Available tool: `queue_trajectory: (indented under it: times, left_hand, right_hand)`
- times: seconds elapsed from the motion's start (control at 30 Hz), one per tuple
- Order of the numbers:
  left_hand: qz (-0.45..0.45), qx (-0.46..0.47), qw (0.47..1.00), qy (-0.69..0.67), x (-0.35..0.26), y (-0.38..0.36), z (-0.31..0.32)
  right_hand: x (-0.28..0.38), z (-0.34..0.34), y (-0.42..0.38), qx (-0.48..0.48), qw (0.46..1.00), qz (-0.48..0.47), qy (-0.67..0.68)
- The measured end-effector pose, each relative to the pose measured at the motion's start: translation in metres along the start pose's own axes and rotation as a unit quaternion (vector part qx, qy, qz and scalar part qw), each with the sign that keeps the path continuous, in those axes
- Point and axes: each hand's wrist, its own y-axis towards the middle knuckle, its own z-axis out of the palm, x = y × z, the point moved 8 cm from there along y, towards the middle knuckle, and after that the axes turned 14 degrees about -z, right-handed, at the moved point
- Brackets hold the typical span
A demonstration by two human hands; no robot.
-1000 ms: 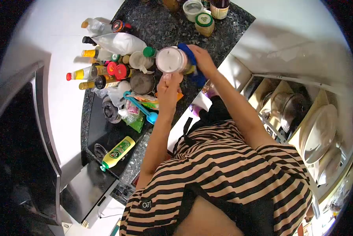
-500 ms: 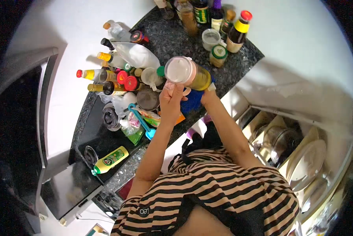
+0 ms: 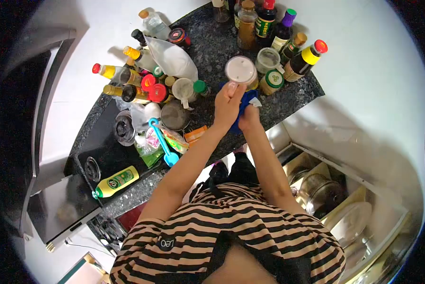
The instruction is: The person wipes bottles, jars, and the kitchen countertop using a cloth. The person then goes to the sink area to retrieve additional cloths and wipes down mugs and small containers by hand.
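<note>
I judge wiping's underway: my left hand (image 3: 227,105) grips the pink-lidded jar (image 3: 241,71), right hand (image 3: 249,118) clutching the blue cloth (image 3: 243,102); next, rub the base.

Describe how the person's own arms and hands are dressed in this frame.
Both forearms are bare, and the left hand and right hand wear no gloves. I can make out no rings or watch. The striped top, dark and tan, ends above the elbows; a small logo sits near its left shoulder.
</note>
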Motion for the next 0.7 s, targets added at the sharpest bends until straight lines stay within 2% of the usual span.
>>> queue_trajectory:
  times: [0.03, 0.07, 0.17, 0.2, 0.3, 0.4, 0.47, 0.57, 0.6, 0.63, 0.67, 0.7]
  left_hand:
    - [0.004, -0.009, 1.0, 0.01, -0.004, 0.002, 0.003]
    - [0.009, -0.017, 1.0, 0.02, -0.01, 0.003, 0.006]
    - [0.023, -0.038, 0.998, 0.033, -0.02, 0.013, 0.016]
    - [0.036, -0.05, 0.997, 0.039, -0.024, 0.014, 0.018]
    - [0.028, -0.062, 0.995, 0.067, -0.021, 0.021, 0.024]
    - [-0.009, -0.055, 0.996, 0.069, -0.016, 0.021, 0.031]
    - [-0.017, -0.055, 0.995, 0.084, -0.011, 0.019, 0.034]
    - [-0.002, -0.072, 0.995, 0.065, -0.006, 0.019, 0.035]
    - [-0.006, -0.074, 0.995, 0.064, -0.008, 0.02, 0.034]
    - [-0.012, -0.073, 0.995, 0.061, -0.008, 0.02, 0.033]
    - [0.005, -0.093, 0.991, 0.097, -0.009, 0.021, 0.031]
    - [0.008, -0.092, 0.991, 0.101, -0.006, 0.019, 0.031]
  right_hand:
    - [0.005, -0.003, 0.0, -0.01, 0.999, -0.002, -0.032]
    - [0.014, 0.002, -0.001, 0.032, 0.999, -0.018, -0.034]
    - [0.033, 0.01, -0.003, 0.055, 0.992, -0.025, -0.111]
    - [0.037, 0.014, -0.005, 0.071, 0.991, 0.006, -0.114]
    - [0.046, 0.005, 0.0, 0.054, 0.992, 0.004, -0.115]
    - [0.047, -0.011, 0.033, 0.196, 0.962, -0.076, -0.176]
    - [0.042, -0.006, 0.034, 0.109, 0.979, 0.007, -0.174]
    - [0.019, -0.031, 0.069, 0.131, 0.978, 0.006, -0.161]
    - [0.017, -0.041, 0.079, 0.096, 0.977, -0.025, -0.191]
    - [0.028, -0.044, 0.084, 0.139, 0.898, -0.086, -0.408]
    - [0.043, -0.04, 0.088, 0.178, 0.766, -0.145, -0.601]
    - [0.051, -0.033, 0.089, 0.209, 0.587, -0.197, -0.757]
